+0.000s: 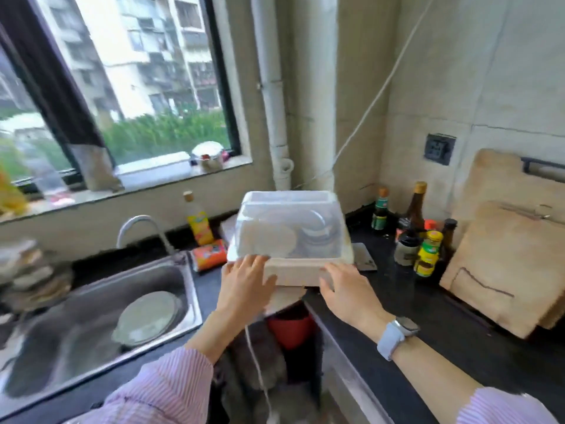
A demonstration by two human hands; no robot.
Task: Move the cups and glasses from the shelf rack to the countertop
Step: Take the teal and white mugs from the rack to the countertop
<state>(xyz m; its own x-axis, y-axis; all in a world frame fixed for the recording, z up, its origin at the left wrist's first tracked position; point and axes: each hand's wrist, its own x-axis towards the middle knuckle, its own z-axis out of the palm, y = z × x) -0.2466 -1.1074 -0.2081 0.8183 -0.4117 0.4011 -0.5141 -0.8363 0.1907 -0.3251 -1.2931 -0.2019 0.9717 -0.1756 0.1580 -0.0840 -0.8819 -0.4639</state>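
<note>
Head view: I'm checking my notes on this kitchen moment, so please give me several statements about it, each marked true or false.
1. Both hands, left hand and right hand, are on the front of the covered dish box. True.
2. The box's translucent cover is lifted off. False: it sits closed over the dishes.
3. A round plate lies in the sink. True.
4. The watch is on the left wrist. False: it is on the right.
5. The sauce bottles stand left of the sink. False: they stand right of the box, beside the cutting boards.
</note>
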